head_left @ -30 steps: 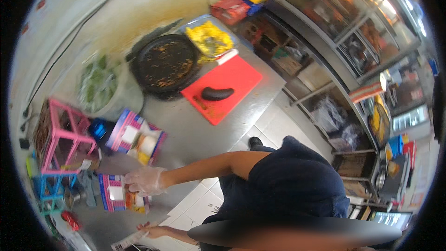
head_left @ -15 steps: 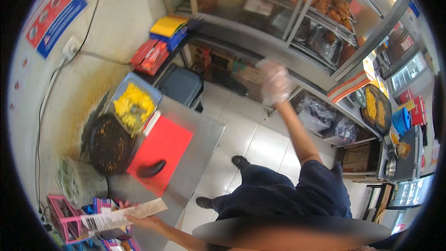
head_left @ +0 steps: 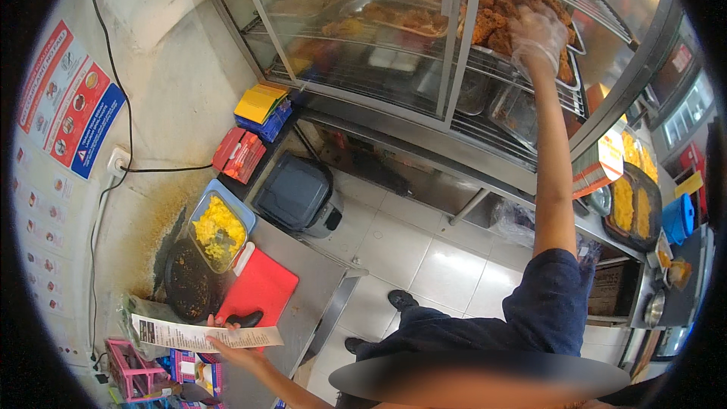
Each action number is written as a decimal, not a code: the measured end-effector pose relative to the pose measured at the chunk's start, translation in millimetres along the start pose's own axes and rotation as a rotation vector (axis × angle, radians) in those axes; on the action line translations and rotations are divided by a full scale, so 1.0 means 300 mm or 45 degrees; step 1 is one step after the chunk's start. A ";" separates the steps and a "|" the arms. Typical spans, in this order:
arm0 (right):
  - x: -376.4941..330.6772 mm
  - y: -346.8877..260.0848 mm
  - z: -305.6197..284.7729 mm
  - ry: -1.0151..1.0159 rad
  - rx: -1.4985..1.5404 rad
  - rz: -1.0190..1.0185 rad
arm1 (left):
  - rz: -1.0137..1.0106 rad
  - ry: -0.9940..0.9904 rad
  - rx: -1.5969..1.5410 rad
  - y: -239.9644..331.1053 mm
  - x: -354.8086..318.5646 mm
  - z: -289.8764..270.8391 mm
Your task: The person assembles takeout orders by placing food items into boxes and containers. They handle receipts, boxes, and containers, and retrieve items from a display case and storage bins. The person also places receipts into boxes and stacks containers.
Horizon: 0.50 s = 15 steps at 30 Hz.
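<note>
My left hand (head_left: 231,350), at the lower left, pinches a long white printed paper slip (head_left: 170,335). It holds the slip above the near edge of a red cutting board (head_left: 265,288), where a black handle (head_left: 246,319) shows. My right hand (head_left: 538,36) wears a clear plastic glove and reaches through the opening of a glass display cabinet (head_left: 356,53). It is over a tray of fried chicken (head_left: 492,21), at the pieces. Its fingers are blurred by the glove, and their grip does not show.
A blue-grey tub of yellow food (head_left: 219,229) and a dark round pan (head_left: 185,280) stand beside the board on a steel table (head_left: 303,257). A grey lidded bin (head_left: 294,193) stands under the cabinet. Black trays of yellow food (head_left: 632,208) lie on the right counter.
My right hand has moved forward and right, from in front of the cabinet into it at the fried chicken. My left hand still holds the paper slip. The view has shifted.
</note>
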State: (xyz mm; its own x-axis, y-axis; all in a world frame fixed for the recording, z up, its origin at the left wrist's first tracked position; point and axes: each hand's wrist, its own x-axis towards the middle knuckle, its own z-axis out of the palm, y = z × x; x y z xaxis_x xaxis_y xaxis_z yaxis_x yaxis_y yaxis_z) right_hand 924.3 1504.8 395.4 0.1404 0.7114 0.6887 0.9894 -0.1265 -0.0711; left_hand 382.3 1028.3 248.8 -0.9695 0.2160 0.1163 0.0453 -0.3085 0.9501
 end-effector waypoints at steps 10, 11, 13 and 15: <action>0.103 -0.210 -0.010 -0.660 0.387 -0.226 | 0.006 0.037 -0.101 0.035 -0.047 -0.088; 0.101 -0.197 -0.010 -0.485 0.530 -0.308 | 0.033 0.089 -0.040 0.041 -0.047 -0.127; 0.088 -0.158 -0.001 -0.167 0.611 -0.157 | 0.120 0.059 0.024 0.051 -0.051 -0.222; 0.068 -0.120 0.022 0.143 0.569 0.250 | 0.082 0.156 -0.013 0.057 -0.041 -0.329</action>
State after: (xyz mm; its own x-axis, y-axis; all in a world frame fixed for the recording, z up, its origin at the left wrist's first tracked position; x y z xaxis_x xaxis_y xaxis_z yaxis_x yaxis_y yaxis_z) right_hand 891.8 1528.4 407.2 0.3450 0.6217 0.7032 0.8672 0.0756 -0.4922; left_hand 371.2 929.1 234.9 -0.9868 0.0811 0.1404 0.1067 -0.3273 0.9389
